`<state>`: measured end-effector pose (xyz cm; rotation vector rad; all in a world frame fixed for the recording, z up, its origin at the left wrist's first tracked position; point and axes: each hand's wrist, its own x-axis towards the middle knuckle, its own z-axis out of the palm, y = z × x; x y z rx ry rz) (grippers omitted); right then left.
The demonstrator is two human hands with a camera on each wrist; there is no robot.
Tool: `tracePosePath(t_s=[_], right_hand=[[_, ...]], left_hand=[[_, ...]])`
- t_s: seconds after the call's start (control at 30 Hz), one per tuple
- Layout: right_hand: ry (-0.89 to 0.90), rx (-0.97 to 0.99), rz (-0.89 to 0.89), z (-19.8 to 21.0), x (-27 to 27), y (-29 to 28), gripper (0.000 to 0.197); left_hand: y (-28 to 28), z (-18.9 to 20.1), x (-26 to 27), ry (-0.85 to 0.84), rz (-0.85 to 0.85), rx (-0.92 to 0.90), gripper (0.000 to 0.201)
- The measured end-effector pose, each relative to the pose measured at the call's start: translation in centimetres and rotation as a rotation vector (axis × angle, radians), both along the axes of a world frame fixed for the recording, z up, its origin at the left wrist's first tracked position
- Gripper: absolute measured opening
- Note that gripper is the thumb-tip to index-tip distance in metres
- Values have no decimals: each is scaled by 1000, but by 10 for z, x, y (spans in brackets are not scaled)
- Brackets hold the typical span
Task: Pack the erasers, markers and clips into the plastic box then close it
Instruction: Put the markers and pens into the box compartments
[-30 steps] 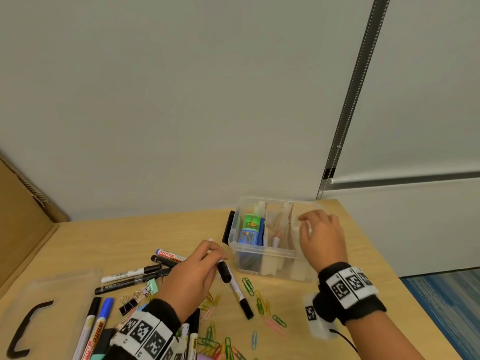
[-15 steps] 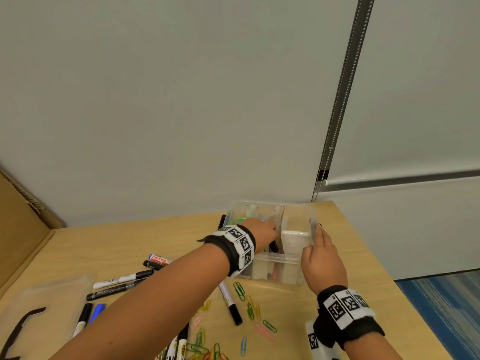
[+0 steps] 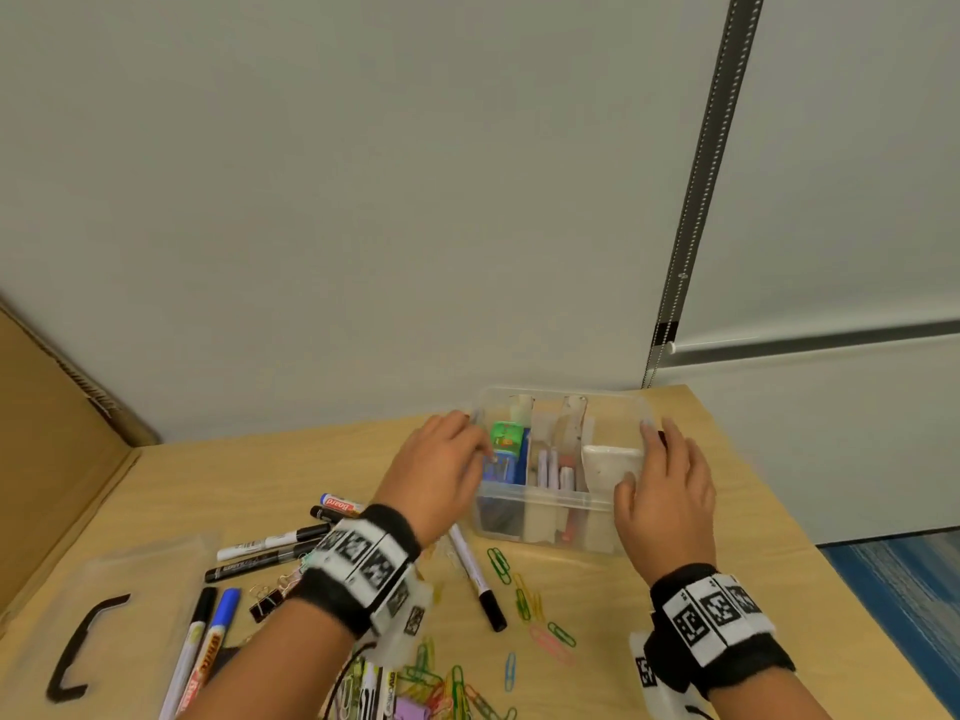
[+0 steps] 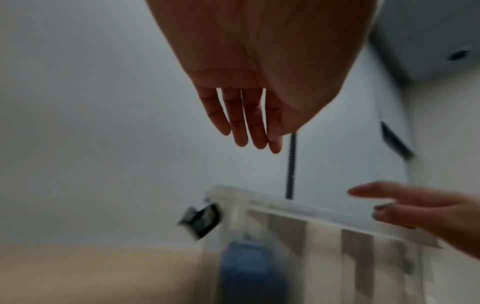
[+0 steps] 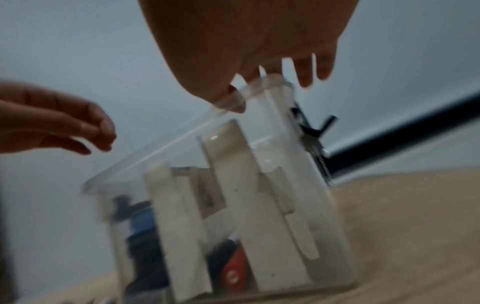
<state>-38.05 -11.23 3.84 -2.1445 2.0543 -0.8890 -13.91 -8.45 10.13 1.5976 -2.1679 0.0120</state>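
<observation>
The clear plastic box [image 3: 550, 506] stands open at the back of the desk, split by dividers. A green and blue eraser [image 3: 506, 446] fills its left compartment and markers [image 3: 553, 470] stand in the middle one. My right hand [image 3: 647, 459] grips the box's right end, thumb on the rim [image 5: 228, 98]. Beside the box's left rim my left hand [image 3: 475, 452] hovers with relaxed fingers [image 4: 249, 131], holding nothing. A black marker [image 3: 475, 576], more markers [image 3: 265, 543], coloured paper clips [image 3: 519, 600] and binder clips [image 3: 267, 602] lie on the desk.
The clear lid with a black handle [image 3: 85, 641] lies at the front left. A cardboard panel [image 3: 52, 433] walls off the left side. The wall runs just behind the box, and the desk's right edge [image 3: 769, 491] is close to my right hand.
One second ago my left hand held a black marker near the box; it reached into the box, and is now empty and drawn back to the left rim. My right hand shifted along the box's right end.
</observation>
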Motion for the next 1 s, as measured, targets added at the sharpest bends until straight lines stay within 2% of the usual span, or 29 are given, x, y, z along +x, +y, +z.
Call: tracePosePath(t_s=[0.07,0.13,0.2,0.27,0.4,0.47,0.63,0.8,0.9,1.0], right_hand=[[27,-179,133,10,17,16,41],[55,-243,324,15,42,34,30],[90,-197,504,9,68,46,18],[140,-57,614,-2,92,52,13],[293,495,548,-31,117,50,36],[358,601,499,-41,121,52,40],[360,589,465,-50,121,57,35],[316,540,489,-45,115,62,33],[217,459,493,-39,109,66,30],[35,344,571,-29,102,66,23]], left_hand=[[17,-20,34,6,137,85,18],[24,-42,69,-75,278,214,20],[23,-59,97,-196,390,341,32],[15,-69,115,-271,414,422,44],[-1,-83,123,-383,301,544,51],[-7,-89,121,-433,260,585,50],[-21,-95,119,-539,221,655,45],[-28,-98,119,-505,242,636,40],[-30,-98,118,-486,240,640,40],[-32,-95,116,-483,223,680,32]])
